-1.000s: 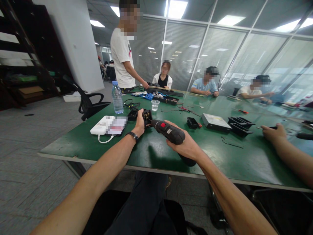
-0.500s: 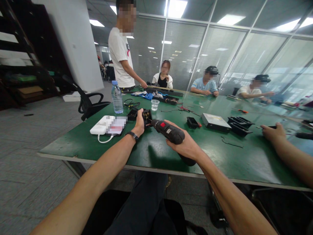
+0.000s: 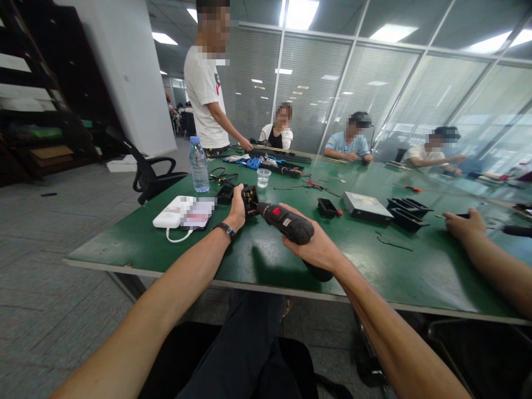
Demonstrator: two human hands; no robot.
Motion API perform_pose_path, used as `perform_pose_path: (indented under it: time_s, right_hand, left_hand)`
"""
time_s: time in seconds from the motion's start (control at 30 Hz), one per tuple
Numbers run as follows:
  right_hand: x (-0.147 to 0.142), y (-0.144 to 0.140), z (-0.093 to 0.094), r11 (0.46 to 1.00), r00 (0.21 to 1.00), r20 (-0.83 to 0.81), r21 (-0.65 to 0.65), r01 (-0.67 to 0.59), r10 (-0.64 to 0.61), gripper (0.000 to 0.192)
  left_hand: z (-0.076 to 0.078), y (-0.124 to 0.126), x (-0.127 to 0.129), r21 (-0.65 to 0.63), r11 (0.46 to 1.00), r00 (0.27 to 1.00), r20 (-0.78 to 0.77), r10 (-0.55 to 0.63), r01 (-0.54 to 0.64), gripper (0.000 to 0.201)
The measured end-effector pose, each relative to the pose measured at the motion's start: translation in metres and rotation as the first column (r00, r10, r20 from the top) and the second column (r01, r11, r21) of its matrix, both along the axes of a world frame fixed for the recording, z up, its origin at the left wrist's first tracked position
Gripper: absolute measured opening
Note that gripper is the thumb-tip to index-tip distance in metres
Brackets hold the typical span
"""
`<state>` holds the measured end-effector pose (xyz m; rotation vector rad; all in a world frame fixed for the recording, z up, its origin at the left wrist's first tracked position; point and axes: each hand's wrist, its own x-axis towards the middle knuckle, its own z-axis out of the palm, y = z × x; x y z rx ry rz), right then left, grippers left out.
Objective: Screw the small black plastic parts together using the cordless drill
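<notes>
A: How many drinks containers stand on the green table [image 3: 124, 244]?
B: 1 water bottle [image 3: 198, 164] and 1 clear plastic cup [image 3: 263, 178].
A: Power tools?
B: 1 electric screwdriver [image 3: 287, 223].
A: People?
B: 1 standing person [image 3: 206, 83], 3 seated across.
A: Chairs?
B: 1 black office chair [image 3: 149, 174].

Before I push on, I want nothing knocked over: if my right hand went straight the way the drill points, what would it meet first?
The right hand aims the drill at the black part held by the left hand; its tip looks already against it. Beyond stands a plastic cup, though depth is unclear.
</notes>
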<state>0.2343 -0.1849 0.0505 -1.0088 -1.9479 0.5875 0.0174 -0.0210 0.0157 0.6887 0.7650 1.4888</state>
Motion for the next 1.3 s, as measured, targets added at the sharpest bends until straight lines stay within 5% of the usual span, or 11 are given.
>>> perform_pose_path:
  time_s: [1.3]
  right_hand:
    - [0.0002,-0.0004,0.0007,1.0,1.0,0.006,0.0,-0.005,0.005,0.089]
  left_hand:
    - [-0.0014,0.001,-0.0005,-0.003,1.0,1.0,0.018,0.006,-0.006,0.047]
